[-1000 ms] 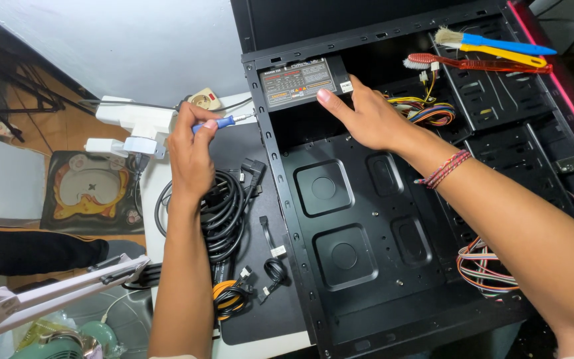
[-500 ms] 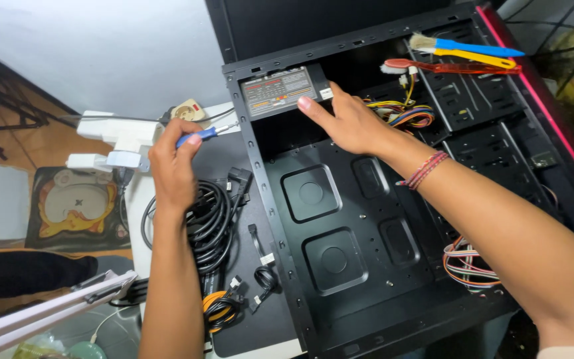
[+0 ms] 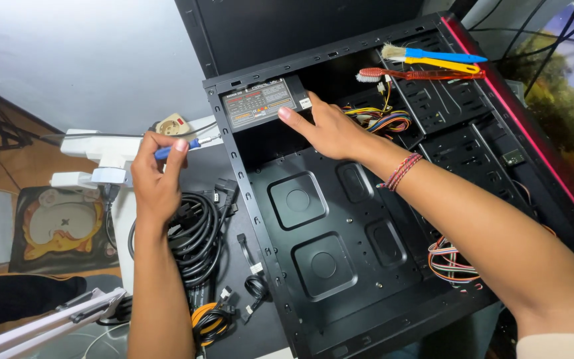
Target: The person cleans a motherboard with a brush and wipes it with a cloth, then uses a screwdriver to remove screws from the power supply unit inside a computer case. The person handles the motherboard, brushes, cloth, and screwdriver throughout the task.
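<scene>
A black computer case (image 3: 327,219) lies open on its side on the table. In its top left corner sits a grey power supply (image 3: 257,101) with a label on top. My right hand (image 3: 323,126) rests flat against the side of the power supply, fingers together. A screwdriver (image 3: 179,147) with a blue handle is gripped in my left hand (image 3: 157,179), left of the case; its shaft points toward the case's outer wall by the power supply. Coloured wires (image 3: 377,121) run from the power supply behind my right hand.
A coil of black cables (image 3: 197,236) lies left of the case, with an orange-tied bundle (image 3: 210,319) below. Three brushes, blue, yellow and red (image 3: 426,63), lie across the case's top right. Another wire bundle (image 3: 450,262) hangs at the lower right. A white clamp arm (image 3: 94,149) stands at left.
The view has drifted, so the case sits further left in the frame. My right hand stays on the power supply. My left hand keeps the screwdriver near the case wall.
</scene>
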